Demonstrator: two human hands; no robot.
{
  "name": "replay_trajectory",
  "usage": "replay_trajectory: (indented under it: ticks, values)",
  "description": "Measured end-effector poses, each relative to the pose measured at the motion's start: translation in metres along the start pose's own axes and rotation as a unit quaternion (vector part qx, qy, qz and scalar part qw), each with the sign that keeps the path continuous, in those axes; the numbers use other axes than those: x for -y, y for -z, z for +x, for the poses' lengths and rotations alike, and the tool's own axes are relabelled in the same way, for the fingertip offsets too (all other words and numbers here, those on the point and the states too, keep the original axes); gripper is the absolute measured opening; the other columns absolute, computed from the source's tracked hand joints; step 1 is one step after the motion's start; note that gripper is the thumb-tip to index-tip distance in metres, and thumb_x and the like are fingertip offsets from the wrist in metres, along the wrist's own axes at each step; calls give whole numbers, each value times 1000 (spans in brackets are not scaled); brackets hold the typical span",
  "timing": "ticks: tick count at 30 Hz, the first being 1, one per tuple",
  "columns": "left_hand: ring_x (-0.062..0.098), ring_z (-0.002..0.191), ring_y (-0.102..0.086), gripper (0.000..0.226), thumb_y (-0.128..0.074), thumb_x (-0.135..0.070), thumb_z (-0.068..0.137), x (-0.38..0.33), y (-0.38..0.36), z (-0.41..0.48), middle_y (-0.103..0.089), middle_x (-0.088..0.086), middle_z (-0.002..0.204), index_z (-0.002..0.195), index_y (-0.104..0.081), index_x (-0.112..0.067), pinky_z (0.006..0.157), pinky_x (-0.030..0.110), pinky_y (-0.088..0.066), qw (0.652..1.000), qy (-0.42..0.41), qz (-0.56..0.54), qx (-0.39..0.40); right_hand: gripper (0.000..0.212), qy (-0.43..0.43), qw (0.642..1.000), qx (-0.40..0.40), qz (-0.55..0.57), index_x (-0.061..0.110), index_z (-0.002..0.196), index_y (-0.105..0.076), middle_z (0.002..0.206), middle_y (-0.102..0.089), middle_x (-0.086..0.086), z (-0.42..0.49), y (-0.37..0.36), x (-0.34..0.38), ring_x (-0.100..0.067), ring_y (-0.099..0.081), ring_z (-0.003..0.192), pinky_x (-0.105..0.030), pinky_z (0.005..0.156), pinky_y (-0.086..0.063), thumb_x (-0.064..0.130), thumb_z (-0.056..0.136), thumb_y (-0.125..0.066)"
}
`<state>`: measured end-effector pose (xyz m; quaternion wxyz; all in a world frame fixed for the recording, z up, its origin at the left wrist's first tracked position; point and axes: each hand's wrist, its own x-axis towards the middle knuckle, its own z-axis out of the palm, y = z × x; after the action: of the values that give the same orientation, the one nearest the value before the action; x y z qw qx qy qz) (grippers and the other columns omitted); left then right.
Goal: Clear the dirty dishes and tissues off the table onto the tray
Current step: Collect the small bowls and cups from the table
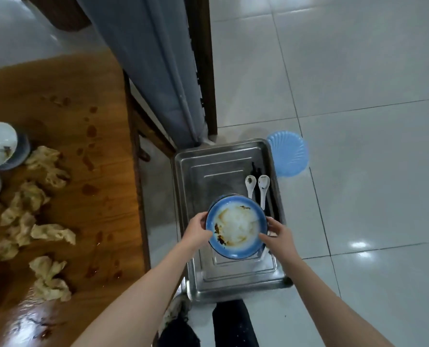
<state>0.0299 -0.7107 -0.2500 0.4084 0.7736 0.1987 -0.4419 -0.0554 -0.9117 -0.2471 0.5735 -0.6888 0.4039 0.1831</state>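
A dirty blue-rimmed bowl (236, 227) with brown sauce stains is held over the steel tray (193, 176). My left hand (197, 230) grips its left rim and my right hand (277, 234) grips its right rim. Whether the bowl touches the tray floor I cannot tell. Two white spoons (257, 187) and dark chopsticks (271, 196) lie in the tray along its right side. On the wooden table (103, 151) at left lie several crumpled stained tissues (49, 234) and more dirty bowls (0, 145).
The tray rests on a blue plastic stool (289, 154) on a white tiled floor. A grey-cushioned chair (163, 71) stands between table and tray. Brown sauce spots mark the table. My dark trouser legs (231, 324) show below the tray.
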Motion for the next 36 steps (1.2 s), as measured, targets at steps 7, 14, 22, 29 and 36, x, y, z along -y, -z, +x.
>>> replay_trajectory:
  ticks: [7, 14, 22, 29, 36]
  values:
    - [13, 99, -55, 56, -59, 14, 80, 14, -17, 52, -59, -5, 101, 129, -54, -13, 76, 23, -47, 998, 50, -7, -30, 55, -56, 997, 42, -38, 16, 132, -55, 122, -58, -4, 61, -23, -19, -20, -59, 109, -44, 94, -51, -1, 80, -66]
    - [14, 101, -56, 56, -58, 14, 80, 20, -28, 71, -60, -3, 105, 126, -56, -18, 77, 25, -49, 996, 73, -32, -30, 61, -89, 995, 26, -23, 11, 134, -52, 110, -62, 1, 85, -31, -20, -20, -58, 106, -45, 97, -49, -8, 78, -67]
    - [21, 113, -53, 55, -59, 6, 82, 10, -28, 66, -57, 6, 124, 132, -50, -15, 92, 32, -47, 993, 102, -21, 51, 66, -122, 992, 35, -21, 6, 140, -42, 130, -56, -6, 82, -26, -20, -17, -56, 98, -28, 84, -46, -6, 80, -65]
    - [24, 137, -36, 73, -59, 1, 89, -19, -14, 18, -33, 7, 152, 151, -22, -11, 104, 30, -36, 997, 72, -20, 15, 69, -95, 994, 49, -17, 6, 144, -37, 143, -45, -10, 51, -9, 13, -21, -46, 127, -32, 100, -38, -2, 82, -67]
    - [24, 136, -39, 72, -59, 3, 89, -35, 19, -52, -35, 9, 151, 150, -25, -13, 102, 32, -41, 998, 32, -52, -9, 59, -31, 998, 45, -19, 6, 138, -46, 138, -51, -12, 0, 8, 68, -22, -51, 120, -33, 98, -42, -3, 83, -66]
